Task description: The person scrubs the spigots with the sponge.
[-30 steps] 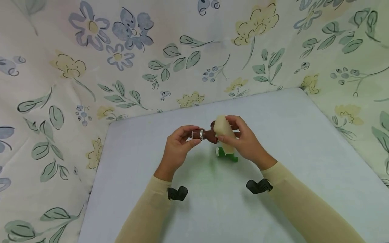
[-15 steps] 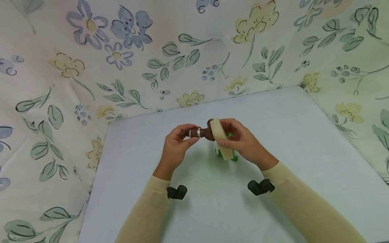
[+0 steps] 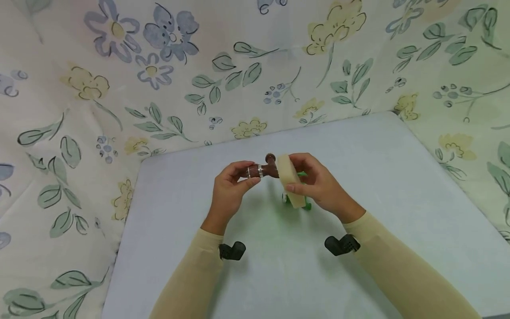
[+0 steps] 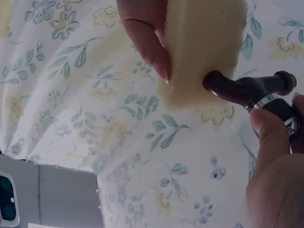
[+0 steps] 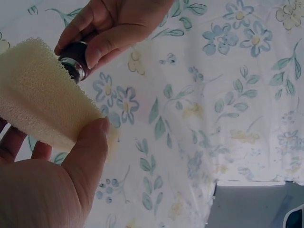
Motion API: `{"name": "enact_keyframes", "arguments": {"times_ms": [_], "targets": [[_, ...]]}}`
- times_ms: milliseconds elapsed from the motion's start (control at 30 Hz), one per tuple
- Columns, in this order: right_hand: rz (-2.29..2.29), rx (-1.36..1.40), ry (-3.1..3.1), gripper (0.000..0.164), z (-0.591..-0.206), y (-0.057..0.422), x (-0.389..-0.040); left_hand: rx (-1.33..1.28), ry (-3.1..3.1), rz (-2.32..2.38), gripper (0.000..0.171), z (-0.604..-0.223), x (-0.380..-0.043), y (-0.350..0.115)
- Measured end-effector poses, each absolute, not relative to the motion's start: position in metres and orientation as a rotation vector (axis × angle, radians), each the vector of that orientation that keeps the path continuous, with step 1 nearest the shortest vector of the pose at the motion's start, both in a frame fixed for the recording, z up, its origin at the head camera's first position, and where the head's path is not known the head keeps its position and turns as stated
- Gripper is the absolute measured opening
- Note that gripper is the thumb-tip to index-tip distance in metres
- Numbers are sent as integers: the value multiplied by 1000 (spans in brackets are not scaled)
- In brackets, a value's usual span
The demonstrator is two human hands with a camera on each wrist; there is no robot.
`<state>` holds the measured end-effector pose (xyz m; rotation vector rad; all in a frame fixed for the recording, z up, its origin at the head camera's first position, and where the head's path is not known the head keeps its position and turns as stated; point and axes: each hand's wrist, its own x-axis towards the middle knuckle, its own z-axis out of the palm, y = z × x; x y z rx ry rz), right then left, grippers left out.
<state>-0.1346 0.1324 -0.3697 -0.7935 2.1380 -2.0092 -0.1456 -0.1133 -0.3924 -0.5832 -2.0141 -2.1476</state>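
Note:
In the head view my left hand (image 3: 230, 195) grips a brown tap (image 3: 270, 167) by its ribbed handle, which has silver bands. My right hand (image 3: 323, 189) pinches a cream sponge (image 3: 287, 178) between thumb and fingers. The sponge's face is right at the tap's spout, hiding that end from above. The left wrist view shows the tap's rounded end (image 4: 217, 82) overlapping the sponge (image 4: 204, 52) and a side branch pointing away. In the right wrist view the sponge (image 5: 42, 90) covers most of the tap. Behind the sponge, partly hidden, is a green thing (image 3: 308, 207) with a silver ring.
A pale table (image 3: 179, 261) lies under both hands. Flowered cloth (image 3: 223, 53) rises behind it and along both sides. Black wrist cameras (image 3: 341, 245) sit on both cream sleeves (image 3: 392, 261).
The sponge has turned more upright and shifted slightly left, against the tap's end. The tap has rolled so its side branch points up and away. Both hands keep hold.

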Motion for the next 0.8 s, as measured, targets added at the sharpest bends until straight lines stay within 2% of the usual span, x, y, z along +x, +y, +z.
{"name": "enact_keyframes", "arguments": {"times_ms": [467,800], "targets": [[-1963,-710,2241,55,-376,133,-138,-750,-1992,-2198,40,-390,-141,-116],[-1829,-468,2530,67,-412,140,-160,-810,-1969,-2251,42,-413,-148,-117]]}}
